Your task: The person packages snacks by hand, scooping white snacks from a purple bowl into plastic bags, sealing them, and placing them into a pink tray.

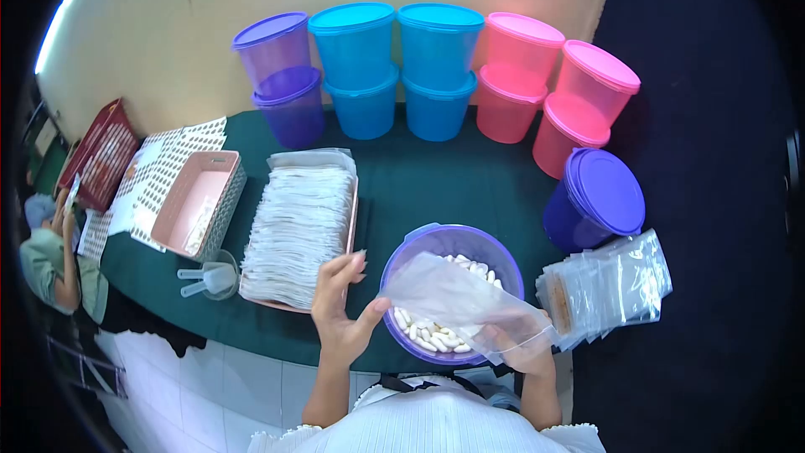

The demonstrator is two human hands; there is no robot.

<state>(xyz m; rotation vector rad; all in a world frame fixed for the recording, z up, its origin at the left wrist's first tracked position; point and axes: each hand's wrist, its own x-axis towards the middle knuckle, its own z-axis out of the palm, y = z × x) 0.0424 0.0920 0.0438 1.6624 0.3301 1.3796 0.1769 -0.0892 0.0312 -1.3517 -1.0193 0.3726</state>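
Observation:
A clear plastic bag [444, 287] is stretched slantwise over a purple tub [513, 256] in front of me. White capsules [428, 337] fill the bottom of that tub, partly hidden behind the bag. My right hand [524, 344] grips the bag's lower right end, some of its fingers showing through the plastic. At the bag's left corner is my left hand [340, 319], open, thumb and fingers apart, with the thumb tip right at the corner.
Flat clear bags [625, 285] lie in a pile at right beside a lidded purple tub [608, 193]. Filled white packets [298, 231] stand left, near scoops [201, 277] and a pink basket [172, 210]. Lidded tubs [360, 67] line the back. Another person [54, 260] is far left.

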